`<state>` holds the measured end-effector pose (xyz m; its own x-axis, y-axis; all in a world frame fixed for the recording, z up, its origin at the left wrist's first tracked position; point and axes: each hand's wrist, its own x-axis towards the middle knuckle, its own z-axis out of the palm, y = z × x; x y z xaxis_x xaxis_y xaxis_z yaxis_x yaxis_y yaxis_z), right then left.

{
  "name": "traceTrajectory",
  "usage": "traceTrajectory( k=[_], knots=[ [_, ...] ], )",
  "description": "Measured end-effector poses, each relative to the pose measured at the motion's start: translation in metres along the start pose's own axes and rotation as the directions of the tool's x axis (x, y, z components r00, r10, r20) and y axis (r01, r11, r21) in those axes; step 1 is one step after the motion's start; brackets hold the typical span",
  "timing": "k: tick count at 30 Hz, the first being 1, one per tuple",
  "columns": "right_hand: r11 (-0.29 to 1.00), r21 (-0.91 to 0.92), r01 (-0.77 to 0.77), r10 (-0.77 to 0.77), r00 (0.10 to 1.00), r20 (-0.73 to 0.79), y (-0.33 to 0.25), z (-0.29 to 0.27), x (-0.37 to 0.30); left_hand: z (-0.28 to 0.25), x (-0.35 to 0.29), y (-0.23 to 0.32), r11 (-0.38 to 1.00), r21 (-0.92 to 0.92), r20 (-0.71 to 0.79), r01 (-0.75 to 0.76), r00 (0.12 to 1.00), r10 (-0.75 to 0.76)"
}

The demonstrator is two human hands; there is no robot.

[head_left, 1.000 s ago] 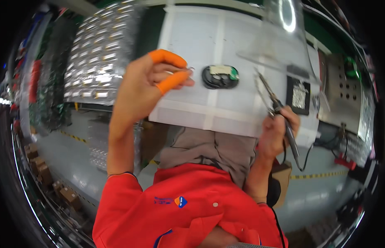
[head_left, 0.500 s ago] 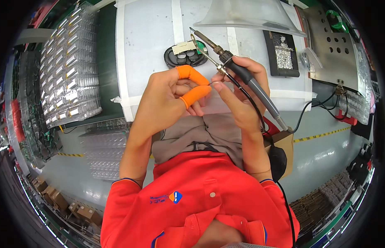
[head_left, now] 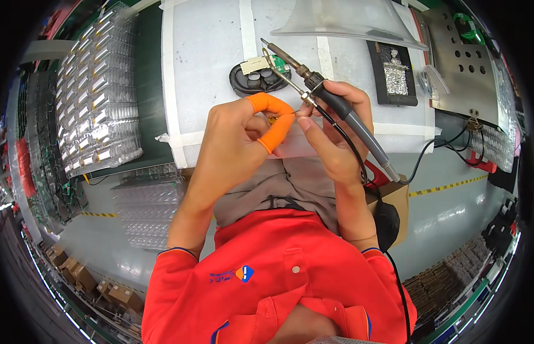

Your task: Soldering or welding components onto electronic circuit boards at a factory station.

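My right hand [head_left: 341, 129] is closed round a soldering iron [head_left: 359, 129]. Its tip points up and left, and a thin metal guide tube [head_left: 282, 74] is fixed alongside it. Orange finger cots cover the thumb and forefinger of my left hand [head_left: 238, 135], which pinch a fine wire [head_left: 295, 113]. The right thumb and forefinger meet the wire's other end. Something small and yellowish shows inside the left fingers, too hidden to name. Just beyond the hands lies a black oval housing [head_left: 244, 85] with a green circuit board [head_left: 280, 63] and a pale label.
A black tray of silvery solder scraps [head_left: 396, 80] sits to the right, near a perforated metal box [head_left: 468, 69]. Stacked clear plastic trays [head_left: 98, 97] stand at the left. A transparent sheet [head_left: 347, 26] hangs over the far side of the white worktop [head_left: 204, 57]. Cables trail at right.
My left hand has turned slightly and its orange-tipped fingers have moved closer to the right fingertips. The yellowish bit has come into sight. The soldering iron has barely moved.
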<state>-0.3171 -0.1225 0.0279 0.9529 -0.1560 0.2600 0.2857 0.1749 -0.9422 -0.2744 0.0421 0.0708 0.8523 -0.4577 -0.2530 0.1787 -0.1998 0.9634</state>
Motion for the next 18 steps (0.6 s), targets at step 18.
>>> traceTrajectory(
  k=[18],
  knots=[
    [0.984,-0.173,-0.041,-0.013,0.955,-0.297,0.003,-0.008,0.009,-0.028,0.054,0.001,0.701,0.675,-0.17,-0.232,0.875,0.453]
  ],
)
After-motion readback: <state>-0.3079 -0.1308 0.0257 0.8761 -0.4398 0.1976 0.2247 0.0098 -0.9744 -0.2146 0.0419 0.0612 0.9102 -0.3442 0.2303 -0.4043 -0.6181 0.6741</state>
